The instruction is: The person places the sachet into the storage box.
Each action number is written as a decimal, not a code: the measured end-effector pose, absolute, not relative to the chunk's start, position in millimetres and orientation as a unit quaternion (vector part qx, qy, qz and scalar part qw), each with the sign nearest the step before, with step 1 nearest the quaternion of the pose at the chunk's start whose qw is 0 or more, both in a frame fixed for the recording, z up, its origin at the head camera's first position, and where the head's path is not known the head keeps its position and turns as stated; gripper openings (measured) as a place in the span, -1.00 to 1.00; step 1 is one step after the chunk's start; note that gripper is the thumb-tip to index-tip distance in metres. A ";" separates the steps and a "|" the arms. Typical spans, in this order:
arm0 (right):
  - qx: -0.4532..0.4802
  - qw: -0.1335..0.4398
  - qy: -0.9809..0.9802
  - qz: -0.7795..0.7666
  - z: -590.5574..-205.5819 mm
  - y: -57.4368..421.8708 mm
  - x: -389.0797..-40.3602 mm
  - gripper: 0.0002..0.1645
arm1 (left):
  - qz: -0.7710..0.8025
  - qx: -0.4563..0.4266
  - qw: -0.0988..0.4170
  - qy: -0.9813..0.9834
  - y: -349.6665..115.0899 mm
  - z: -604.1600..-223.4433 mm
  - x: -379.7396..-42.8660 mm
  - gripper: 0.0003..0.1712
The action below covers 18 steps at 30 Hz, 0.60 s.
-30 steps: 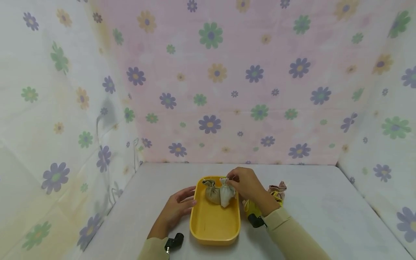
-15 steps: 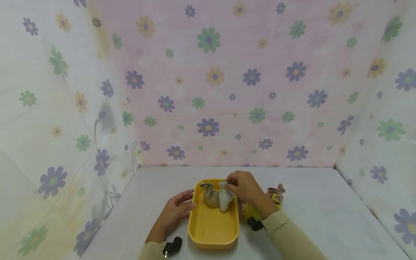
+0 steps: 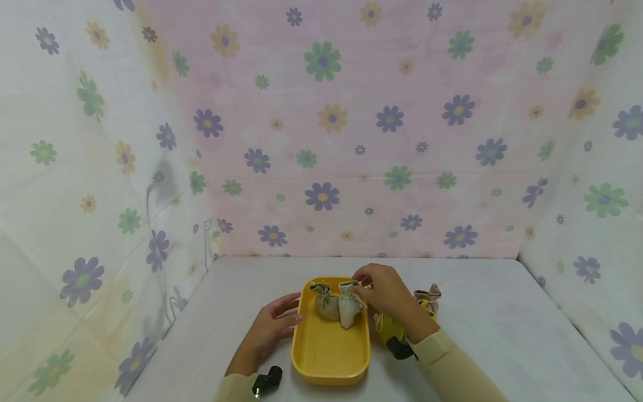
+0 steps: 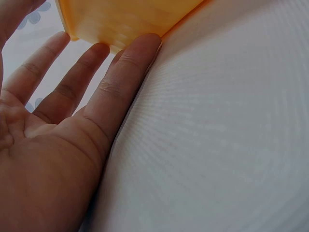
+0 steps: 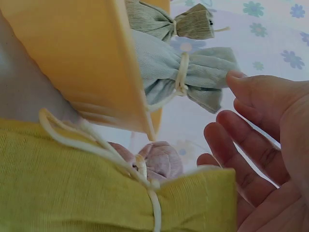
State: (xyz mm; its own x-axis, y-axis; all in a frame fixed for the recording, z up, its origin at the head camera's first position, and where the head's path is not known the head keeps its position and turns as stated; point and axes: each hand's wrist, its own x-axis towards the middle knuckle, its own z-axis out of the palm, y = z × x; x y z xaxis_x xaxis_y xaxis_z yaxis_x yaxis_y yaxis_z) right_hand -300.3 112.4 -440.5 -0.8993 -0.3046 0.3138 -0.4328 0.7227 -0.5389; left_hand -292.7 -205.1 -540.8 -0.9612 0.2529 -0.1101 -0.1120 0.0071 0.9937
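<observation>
A yellow tray [image 3: 329, 352] holds two drawstring pouches at its far end: an olive-brown pouch [image 3: 326, 307] and, to its right, a pale grey-blue pouch [image 3: 348, 314]. My right hand [image 3: 389, 293] is beside the pale pouch's gathered neck. In the right wrist view its fingers are apart and loosely bent, and the thumb tip [image 5: 236, 75] is at the pouch's top edge, holding nothing. My left hand [image 3: 268, 329] lies along the tray's left side, fairly straight fingers [image 4: 116, 82] touching or nearly touching its wall.
Right of the tray, partly behind my right forearm, are a mustard-yellow pouch [image 3: 390, 330] and a dusty-pink pouch [image 3: 429, 293]. The white table [image 3: 502, 335] is enclosed by flower-patterned cloth [image 3: 351, 167] at the back and sides.
My right hand has let go of the pale pouch's neck and shifted slightly right. The pouch stays in the tray. My left hand keeps its place beside the tray.
</observation>
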 end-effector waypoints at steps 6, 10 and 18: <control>0.192 0.116 -0.921 0.318 -438.0 118.6 -292.1 -0.74 | 0.702 0.047 0.129 0.699 -205.9 -542.9 -292.2 -0.23; 0.192 0.131 -0.911 0.340 -439.5 124.7 -288.8 -0.73 | 0.704 0.046 0.131 0.697 -206.1 -543.4 -292.6 -0.23; 0.165 0.141 -0.915 0.340 -439.7 138.5 -278.1 -0.63 | 0.703 0.044 0.134 0.697 -204.7 -540.8 -293.1 -0.24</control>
State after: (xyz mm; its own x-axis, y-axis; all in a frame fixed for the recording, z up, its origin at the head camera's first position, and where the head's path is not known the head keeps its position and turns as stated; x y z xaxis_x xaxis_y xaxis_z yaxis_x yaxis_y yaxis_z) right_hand -278.1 138.5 -439.7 -0.9058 -0.2050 0.3709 -0.3976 0.7142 -0.5761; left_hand -293.1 -204.7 -540.8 -0.9600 0.2497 -0.1264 -0.1284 0.0083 0.9917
